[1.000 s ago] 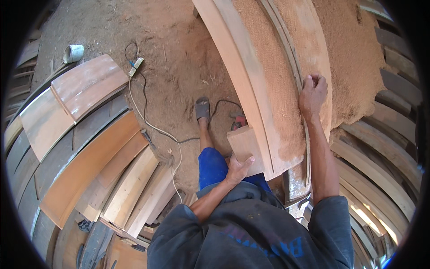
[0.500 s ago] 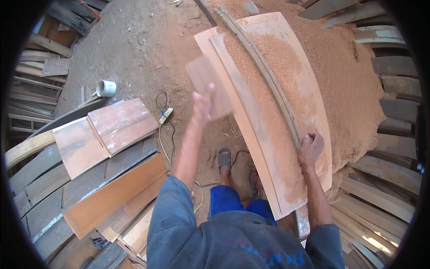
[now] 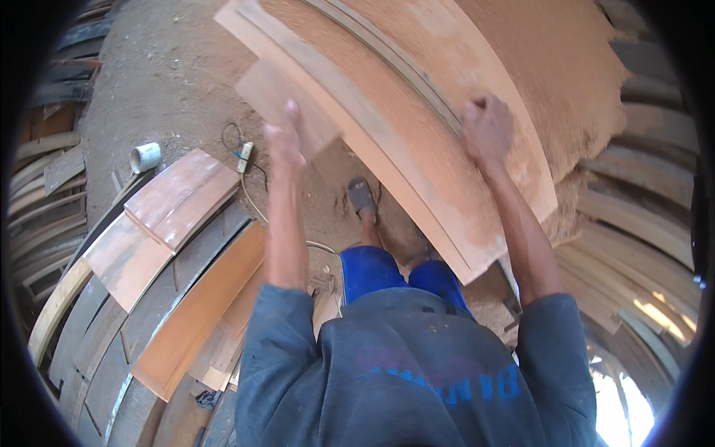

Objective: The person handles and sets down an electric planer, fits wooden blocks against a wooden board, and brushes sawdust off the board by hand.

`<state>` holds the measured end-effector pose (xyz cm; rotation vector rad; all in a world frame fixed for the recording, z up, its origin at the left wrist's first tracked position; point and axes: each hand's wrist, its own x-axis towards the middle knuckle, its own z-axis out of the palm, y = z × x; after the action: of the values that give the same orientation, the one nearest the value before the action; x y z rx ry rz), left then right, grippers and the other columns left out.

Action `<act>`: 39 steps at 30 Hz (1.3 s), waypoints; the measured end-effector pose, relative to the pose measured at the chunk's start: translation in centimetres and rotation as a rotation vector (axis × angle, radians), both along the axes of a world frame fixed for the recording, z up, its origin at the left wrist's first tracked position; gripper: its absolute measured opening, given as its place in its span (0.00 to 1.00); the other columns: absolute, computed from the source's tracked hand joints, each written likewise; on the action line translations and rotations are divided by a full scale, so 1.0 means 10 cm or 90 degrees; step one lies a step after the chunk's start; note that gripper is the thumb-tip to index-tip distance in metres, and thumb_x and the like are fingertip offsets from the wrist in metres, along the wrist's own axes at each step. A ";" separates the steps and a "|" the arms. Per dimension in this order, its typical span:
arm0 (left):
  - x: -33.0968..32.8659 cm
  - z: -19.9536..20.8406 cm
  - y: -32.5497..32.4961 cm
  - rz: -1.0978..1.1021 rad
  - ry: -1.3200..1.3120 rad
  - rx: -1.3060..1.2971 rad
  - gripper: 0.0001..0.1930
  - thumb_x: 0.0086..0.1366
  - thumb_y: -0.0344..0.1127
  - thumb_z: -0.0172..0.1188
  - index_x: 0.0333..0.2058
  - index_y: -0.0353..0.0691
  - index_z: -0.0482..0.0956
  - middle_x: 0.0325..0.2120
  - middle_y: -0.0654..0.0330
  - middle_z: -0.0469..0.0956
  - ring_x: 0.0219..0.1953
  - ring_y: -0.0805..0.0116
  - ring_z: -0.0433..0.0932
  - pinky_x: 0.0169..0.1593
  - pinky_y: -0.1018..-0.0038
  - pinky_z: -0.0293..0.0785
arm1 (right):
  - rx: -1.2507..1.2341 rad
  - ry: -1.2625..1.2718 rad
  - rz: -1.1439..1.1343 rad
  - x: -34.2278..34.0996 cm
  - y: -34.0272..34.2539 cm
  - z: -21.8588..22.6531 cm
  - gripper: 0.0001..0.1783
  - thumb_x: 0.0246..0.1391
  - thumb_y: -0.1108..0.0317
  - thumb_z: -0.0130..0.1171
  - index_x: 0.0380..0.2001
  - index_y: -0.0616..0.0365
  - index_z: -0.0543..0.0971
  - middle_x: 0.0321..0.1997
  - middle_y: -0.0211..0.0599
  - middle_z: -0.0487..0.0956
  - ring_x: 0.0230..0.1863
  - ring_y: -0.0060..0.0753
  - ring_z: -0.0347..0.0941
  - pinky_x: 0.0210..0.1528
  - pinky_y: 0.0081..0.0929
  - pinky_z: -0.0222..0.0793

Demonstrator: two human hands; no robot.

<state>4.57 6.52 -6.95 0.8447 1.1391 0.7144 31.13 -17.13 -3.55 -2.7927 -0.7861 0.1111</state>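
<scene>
My left hand (image 3: 286, 141) grips a flat rectangular wooden board (image 3: 319, 123) by its near side, thumb on top. The board lies against or just over the left edge of a large, long wooden panel (image 3: 372, 158), which is coated with reddish sawdust. A narrow wooden strip (image 3: 398, 58) runs lengthwise on the panel. At the strip's near end my right hand (image 3: 488, 132) is closed, its fingers curled around or pressed onto that end. Which of the two is hidden by the hand itself. Both hands look a little blurred.
Sawdust (image 3: 551, 67) heaps beyond the panel's right side. To the left lie stacked boards (image 3: 182, 186), an orange-brown plank (image 3: 201, 305), a white bucket (image 3: 146, 156) and a power strip (image 3: 245, 157) with cables. Timber stacks (image 3: 640, 216) line the right. My sandalled foot (image 3: 363, 197) stands beside the panel.
The whole view has shifted, so the panel's far end now runs out of the picture. Both hands keep their holds, the left on the board and the right at the strip's near end.
</scene>
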 end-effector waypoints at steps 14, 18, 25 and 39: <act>-0.77 0.20 -4.94 -0.225 -0.001 -0.275 0.31 0.66 0.36 0.66 0.62 0.30 0.64 0.57 0.53 0.72 0.59 0.65 0.72 0.62 0.67 0.70 | 0.134 0.129 -0.009 -0.07 -0.14 0.22 0.20 0.59 0.49 0.55 0.46 0.50 0.78 0.57 0.45 0.77 0.64 0.50 0.67 0.66 0.53 0.60; -0.71 0.20 -4.79 -0.211 -0.084 -0.320 0.30 0.67 0.37 0.66 0.61 0.30 0.65 0.55 0.54 0.74 0.58 0.65 0.72 0.62 0.66 0.69 | 0.162 0.156 0.039 0.15 -0.23 -0.12 0.22 0.57 0.47 0.58 0.48 0.49 0.79 0.60 0.48 0.76 0.64 0.50 0.67 0.67 0.52 0.60; -0.44 0.01 -3.28 -0.062 -0.035 -0.113 0.39 0.67 0.41 0.68 0.67 0.30 0.57 0.59 0.50 0.70 0.59 0.62 0.71 0.65 0.64 0.68 | 0.059 0.144 -0.005 -0.07 -0.12 0.20 0.23 0.61 0.46 0.49 0.47 0.49 0.81 0.56 0.42 0.77 0.64 0.47 0.65 0.64 0.55 0.59; -0.39 0.11 -3.12 -0.088 0.032 -0.088 0.37 0.67 0.42 0.66 0.66 0.30 0.59 0.58 0.51 0.71 0.60 0.61 0.72 0.64 0.64 0.69 | 0.027 0.162 -0.037 -0.08 0.00 0.27 0.19 0.60 0.47 0.51 0.42 0.49 0.79 0.52 0.42 0.76 0.60 0.46 0.67 0.63 0.53 0.58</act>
<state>0.71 -24.71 -5.85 0.8202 1.1496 0.4972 30.33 -17.17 -0.88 -2.6866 -0.6359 0.4233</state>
